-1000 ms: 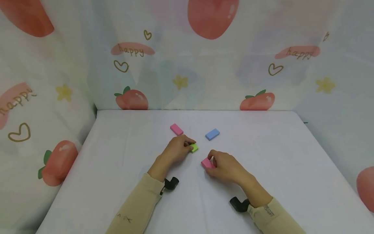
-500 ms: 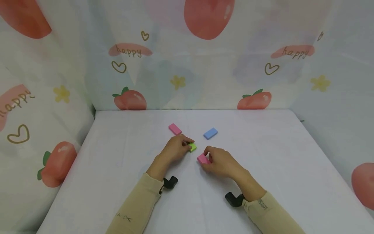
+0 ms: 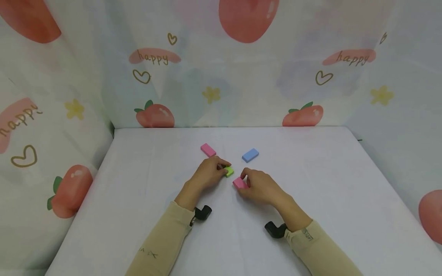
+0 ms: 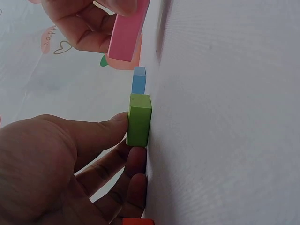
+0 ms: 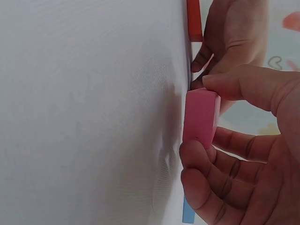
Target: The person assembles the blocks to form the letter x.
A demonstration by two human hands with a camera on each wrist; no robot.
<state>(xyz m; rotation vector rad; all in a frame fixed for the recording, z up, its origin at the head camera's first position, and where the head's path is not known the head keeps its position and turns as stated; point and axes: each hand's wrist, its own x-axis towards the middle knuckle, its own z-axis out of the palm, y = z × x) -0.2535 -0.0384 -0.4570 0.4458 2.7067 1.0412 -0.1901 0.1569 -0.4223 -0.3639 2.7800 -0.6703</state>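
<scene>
My left hand (image 3: 208, 171) pinches a lime-green block (image 4: 139, 120) between thumb and fingertips. The block stands against the white table surface. To the right and nearer me, my right hand (image 3: 261, 186) holds a pink block (image 5: 200, 116), thumb at one end and fingertips at the other. That block is tilted, close over the table, with a small gap between it and the green one. Beyond my left hand lies another pink block (image 3: 208, 150), looking red in the wrist views. A blue block (image 3: 250, 155) lies beyond my right hand.
White cloth covers the table (image 3: 310, 172). Fruit-printed curtains rise at the back (image 3: 248, 88) and along both sides. Black wrist cameras, one on the left sleeve (image 3: 203, 212) and one on the right (image 3: 275, 230), stick out inward over the table.
My right hand has carried its pink block a little left and away from me, closer to the green block. The left hand stays in place, and the two far blocks lie as before.
</scene>
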